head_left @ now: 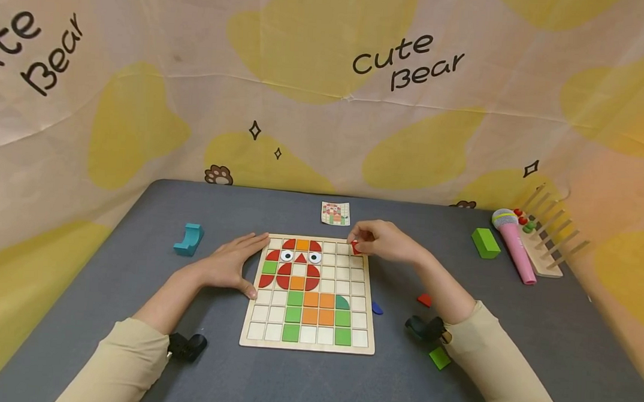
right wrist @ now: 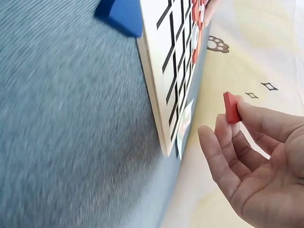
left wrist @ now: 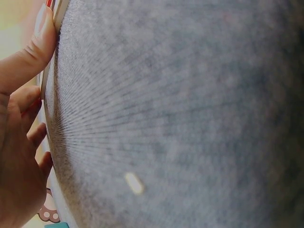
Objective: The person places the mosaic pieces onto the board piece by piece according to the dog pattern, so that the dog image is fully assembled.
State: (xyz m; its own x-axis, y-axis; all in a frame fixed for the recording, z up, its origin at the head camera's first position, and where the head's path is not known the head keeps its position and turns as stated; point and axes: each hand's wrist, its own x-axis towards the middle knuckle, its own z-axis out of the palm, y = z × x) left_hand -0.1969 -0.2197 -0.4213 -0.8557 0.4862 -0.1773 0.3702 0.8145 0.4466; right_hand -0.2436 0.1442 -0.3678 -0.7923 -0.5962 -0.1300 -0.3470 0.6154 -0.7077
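Note:
A wooden grid board lies on the grey table, partly filled with red, orange and green tiles that form a figure with two eyes. My left hand lies flat against the board's left edge, fingers straight; in the left wrist view the fingertips press on the board's rim. My right hand hovers over the board's upper right corner and pinches a small red tile. The right wrist view shows the red tile held between thumb and fingertips, a little off the board's edge.
Loose pieces lie right of the board: a blue one, a red one, a green one. A pattern card lies behind the board. A teal block sits left; a green block, pink microphone and peg rack right.

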